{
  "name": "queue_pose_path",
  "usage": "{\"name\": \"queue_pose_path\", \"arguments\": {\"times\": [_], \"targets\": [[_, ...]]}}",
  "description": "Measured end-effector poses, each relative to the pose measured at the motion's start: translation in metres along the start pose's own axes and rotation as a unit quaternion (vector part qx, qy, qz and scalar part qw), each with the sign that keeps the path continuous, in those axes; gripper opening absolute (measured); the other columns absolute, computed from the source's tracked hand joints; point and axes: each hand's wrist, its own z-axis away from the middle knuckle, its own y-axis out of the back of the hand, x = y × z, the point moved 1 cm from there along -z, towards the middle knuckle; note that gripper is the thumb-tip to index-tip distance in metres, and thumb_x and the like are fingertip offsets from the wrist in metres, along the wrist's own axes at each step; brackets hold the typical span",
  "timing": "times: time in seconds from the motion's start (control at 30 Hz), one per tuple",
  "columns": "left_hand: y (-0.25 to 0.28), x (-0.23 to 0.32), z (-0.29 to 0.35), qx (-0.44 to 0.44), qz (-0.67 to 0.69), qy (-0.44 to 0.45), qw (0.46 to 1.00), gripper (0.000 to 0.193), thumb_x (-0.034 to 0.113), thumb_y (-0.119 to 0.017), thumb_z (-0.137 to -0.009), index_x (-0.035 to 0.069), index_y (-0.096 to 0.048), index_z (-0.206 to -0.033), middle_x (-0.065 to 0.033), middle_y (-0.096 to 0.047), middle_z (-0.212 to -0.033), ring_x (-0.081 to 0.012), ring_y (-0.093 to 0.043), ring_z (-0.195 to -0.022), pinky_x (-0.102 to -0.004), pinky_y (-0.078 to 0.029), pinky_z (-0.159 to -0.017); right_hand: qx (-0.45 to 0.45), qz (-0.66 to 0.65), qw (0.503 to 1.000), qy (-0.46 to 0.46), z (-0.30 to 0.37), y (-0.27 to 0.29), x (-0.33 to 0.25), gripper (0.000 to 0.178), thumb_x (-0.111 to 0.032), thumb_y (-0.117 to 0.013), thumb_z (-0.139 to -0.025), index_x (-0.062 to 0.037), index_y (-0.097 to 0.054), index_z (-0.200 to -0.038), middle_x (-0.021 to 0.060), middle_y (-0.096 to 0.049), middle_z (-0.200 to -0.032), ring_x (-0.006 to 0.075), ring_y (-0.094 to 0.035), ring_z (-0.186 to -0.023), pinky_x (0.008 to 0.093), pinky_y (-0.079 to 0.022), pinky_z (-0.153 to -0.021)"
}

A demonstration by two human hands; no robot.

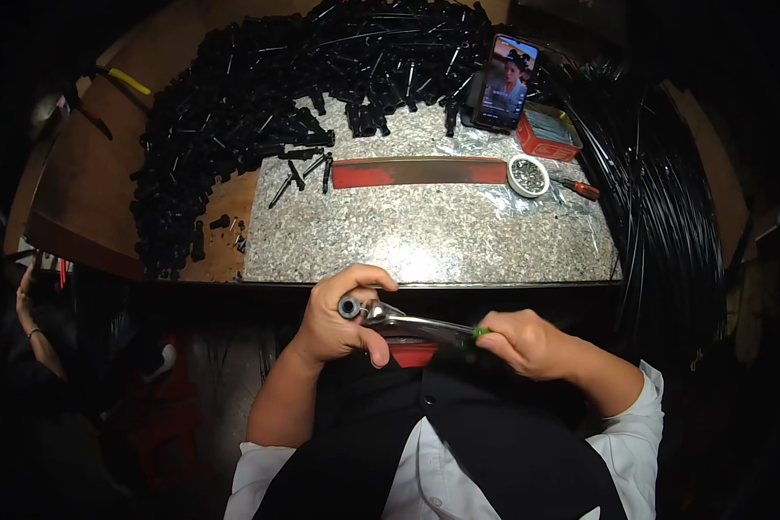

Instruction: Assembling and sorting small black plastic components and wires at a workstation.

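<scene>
In front of the table edge, my left hand (pixel 328 316) is curled round a short dark tubular piece (pixel 348 307) whose round grey end faces up. Its index finger and thumb stick out to either side of a shiny metal tool (pixel 429 325) that looks like a ratchet wrench. The tool's rounded head meets the left hand beside the tubular piece. My right hand (pixel 529 345) is closed round the green handle (pixel 481 331), most of which it hides. Below the tool, a red object (pixel 412 353) shows partly, close to my body.
Black tubular parts (pixel 260 113) are heaped at the back left of the speckled board (pixel 407 225). On it lie a red-and-dark strip (pixel 420 172), a white bowl of small metal pieces (pixel 529 176) and a screwdriver (pixel 581 188). A phone (pixel 504 84), red box (pixel 546 139) and black rods (pixel 659 173) stand right.
</scene>
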Motion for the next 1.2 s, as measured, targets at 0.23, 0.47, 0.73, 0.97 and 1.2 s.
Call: {"name": "queue_pose_path", "arguments": {"times": [0.23, 0.47, 0.73, 0.97, 1.2], "targets": [[-0.002, -0.01, -0.002, -0.071, -0.065, -0.063, 0.993, 0.06, 0.047, -0.082, -0.044, 0.003, -0.065, -0.08, -0.0002, -0.061, -0.066, -0.0058, -0.055, -0.06, -0.0191, -0.04, -0.053, -0.133, -0.006, 0.986, -0.1, -0.002, 0.003, -0.011, 0.04, -0.021, -0.076, -0.073, -0.0008, -0.05, -0.097, 0.0098, -0.056, -0.063, 0.0184, -0.061, -0.058, 0.0296, -0.047, -0.052], [-0.01, -0.016, -0.003, -0.037, -0.101, -0.102, 0.989, 0.069, 0.049, -0.082, -0.045, 0.003, -0.06, -0.092, 0.0044, -0.048, -0.059, -0.0031, -0.043, -0.054, -0.0192, -0.032, -0.049, 0.067, 0.275, 0.958, 0.036, -0.004, -0.002, -0.003, 0.061, 0.0, -0.061, -0.07, 0.0001, -0.036, -0.125, 0.0179, -0.046, -0.099, 0.0361, -0.053, -0.086, 0.0425, -0.044, -0.074], [-0.011, -0.015, -0.001, -0.026, -0.142, -0.109, 0.984, 0.074, 0.053, -0.079, -0.044, 0.003, -0.059, -0.094, 0.0053, -0.044, -0.06, -0.0024, -0.04, -0.055, -0.0188, -0.03, -0.048, -0.078, 0.129, 0.988, -0.042, -0.011, 0.002, -0.01, 0.06, 0.005, -0.053, -0.069, -0.0006, -0.037, -0.127, 0.0185, -0.047, -0.104, 0.0383, -0.053, -0.094, 0.043, -0.044, -0.081], [-0.011, -0.02, 0.005, 0.031, -0.112, -0.081, 0.99, 0.069, 0.052, -0.078, -0.048, 0.001, -0.061, -0.091, 0.0042, -0.051, -0.067, -0.0033, -0.045, -0.059, -0.019, -0.036, -0.052, 0.012, 0.113, 0.993, -0.035, -0.017, -0.015, 0.005, 0.028, -0.013, -0.065, -0.08, -0.0011, -0.05, -0.101, 0.0191, -0.059, -0.087, 0.0382, -0.059, -0.079, 0.0428, -0.047, -0.067], [-0.015, -0.016, 0.007, 0.041, -0.076, -0.077, 0.993, 0.068, 0.051, -0.077, -0.05, 0.0, -0.063, -0.092, 0.0007, -0.06, -0.076, -0.0038, -0.052, -0.066, -0.0176, -0.041, -0.058, 0.055, 0.15, 0.987, 0.01, -0.019, -0.017, 0.013, 0.027, -0.018, -0.069, -0.08, -0.0023, -0.051, -0.093, 0.0174, -0.058, -0.076, 0.039, -0.059, -0.066, 0.0432, -0.046, -0.057]]}}
